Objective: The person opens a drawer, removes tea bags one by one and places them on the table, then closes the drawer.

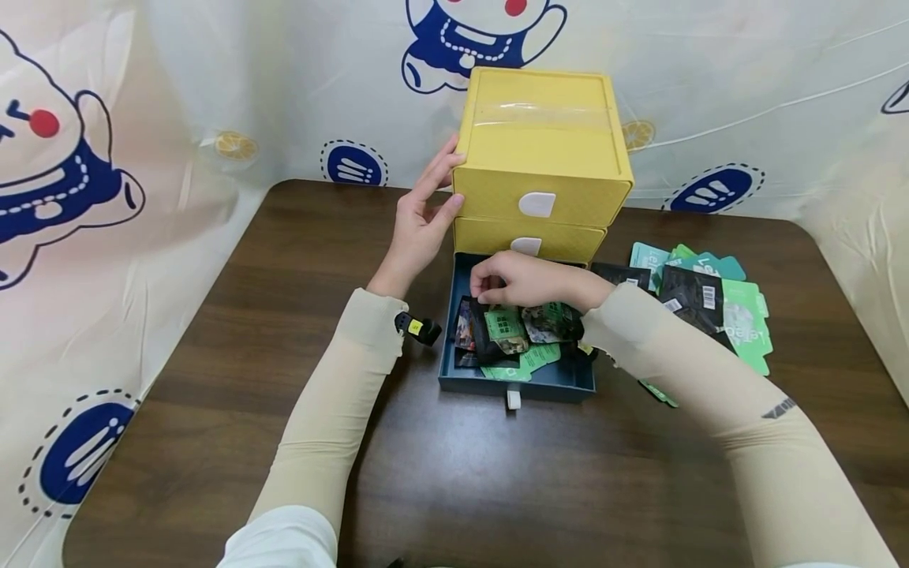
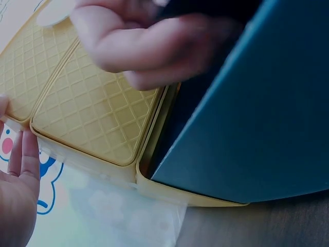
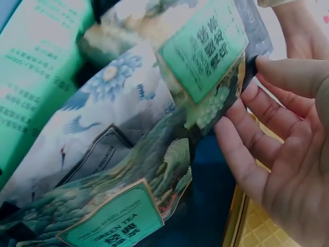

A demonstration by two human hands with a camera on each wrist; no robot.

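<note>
Dark packet [image 1: 504,322] with a green label: sits in the pulled-out blue drawer [image 1: 554,392], upper edge pinched between thumb and fingertips of the right hand [image 1: 525,278]. Other packets [image 1: 554,319] lie beside it, with a green pouch [image 1: 529,363] toward the drawer front. Drawer belongs to the bottom tier of a yellow box [image 1: 540,150]; two tiers above are closed. Left hand [image 1: 426,213] rests on the box's left side, fingers extended, thumb at the front edge. On the bench [image 1: 497,489], right of the box: a loose heap of green and black packs [image 1: 746,323].

Progress, my judgement: part-way through a sorting; some packs lie in the drawer, others outside. Whether they are going in or out, cannot tell.

Hard to make out: drawer's back, behind the right hand; heap partly behind the right sleeve; fingers blurred in the left wrist view; smaller print illegible.
</note>
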